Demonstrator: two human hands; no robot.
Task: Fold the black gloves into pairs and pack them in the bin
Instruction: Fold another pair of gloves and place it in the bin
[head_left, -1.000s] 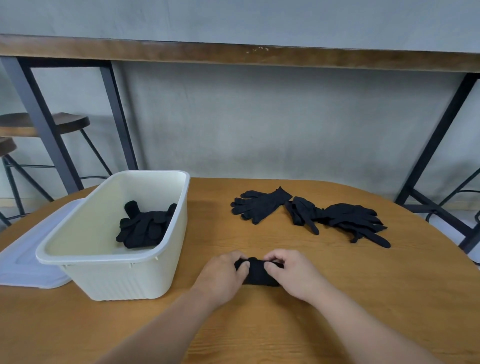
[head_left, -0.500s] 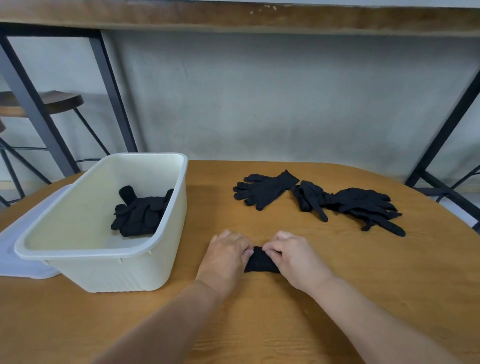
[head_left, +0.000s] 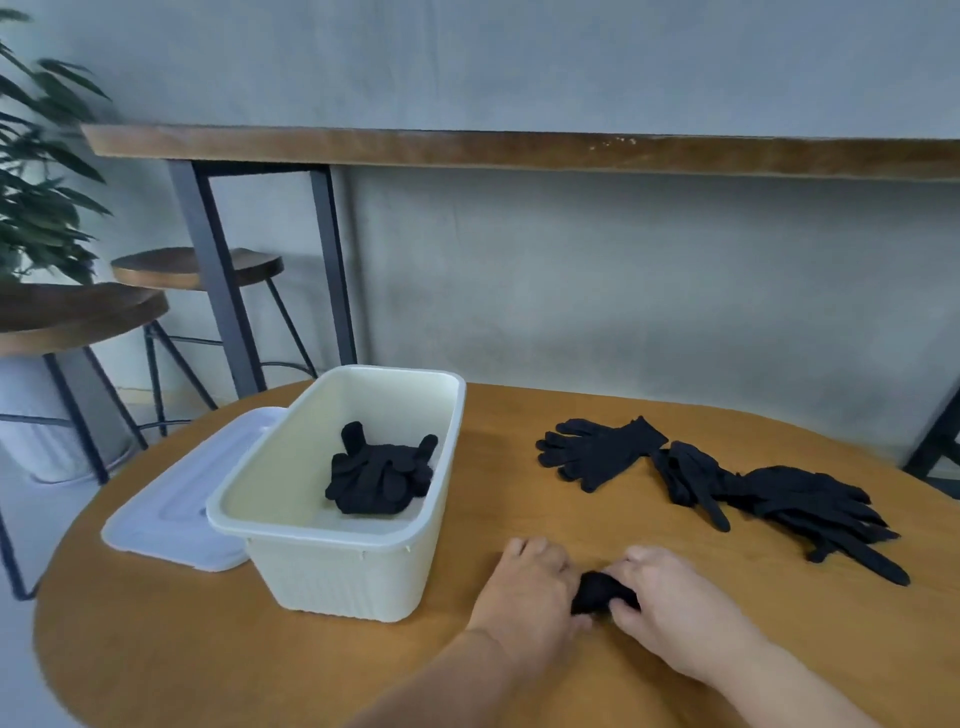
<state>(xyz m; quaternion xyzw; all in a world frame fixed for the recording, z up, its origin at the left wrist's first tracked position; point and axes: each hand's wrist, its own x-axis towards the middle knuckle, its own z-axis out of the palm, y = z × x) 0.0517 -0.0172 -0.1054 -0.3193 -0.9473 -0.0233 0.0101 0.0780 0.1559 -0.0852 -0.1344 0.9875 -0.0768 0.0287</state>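
Note:
A small rolled bundle of black gloves (head_left: 600, 594) lies on the wooden table (head_left: 519, 670) near the front. My left hand (head_left: 530, 590) and my right hand (head_left: 670, 603) pinch it from either side, fingers curled round its ends. The cream plastic bin (head_left: 332, 551) stands to the left with one folded pair of black gloves (head_left: 382, 475) inside. Several loose black gloves lie at the right back: one flat glove (head_left: 597, 452), a bunched glove (head_left: 685, 475) and a pile of gloves (head_left: 815, 512).
The bin's white lid (head_left: 176, 499) lies flat on the table, left of the bin. Behind stand wooden stools (head_left: 197, 265), a high counter on black metal legs (head_left: 218, 280), a plant (head_left: 36, 171) at the far left and a grey wall.
The bundle between my hands has got smaller and tighter as both hands closed in on it. The view has swung up and to the left, showing the plant and more of the stools.

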